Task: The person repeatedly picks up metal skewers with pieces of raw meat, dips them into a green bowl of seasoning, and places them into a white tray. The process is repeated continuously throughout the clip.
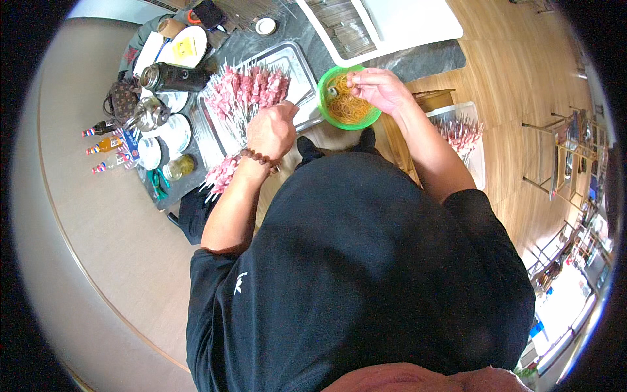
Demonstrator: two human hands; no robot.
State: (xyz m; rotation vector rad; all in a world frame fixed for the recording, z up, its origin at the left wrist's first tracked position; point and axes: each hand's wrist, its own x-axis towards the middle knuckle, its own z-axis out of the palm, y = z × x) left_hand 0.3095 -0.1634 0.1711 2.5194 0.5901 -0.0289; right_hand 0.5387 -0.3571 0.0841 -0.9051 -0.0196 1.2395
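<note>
My left hand (272, 128), with a beaded bracelet on its wrist, is closed around thin skewers (304, 98) whose ends stick out to the right. It rests at the near edge of a metal tray (303, 73) heaped with skewers of raw pink meat (250, 85). My right hand (374, 87) is over a green plastic basket (374, 119) of thin yellow-brown loops (350, 108), which look like rubber bands. Its thumb and fingertips are pinched together; whether they hold a band cannot be made out. More meat skewers (223, 174) lie beside my left forearm.
A white tray (426, 24) and a bin of bare skewers (343, 29) are at the top. Jars (179, 166), bowls (175, 132), bottles (105, 144) and a dark canister (176, 78) crowd the left. Another container of meat skewers (458, 132) is beyond my right forearm.
</note>
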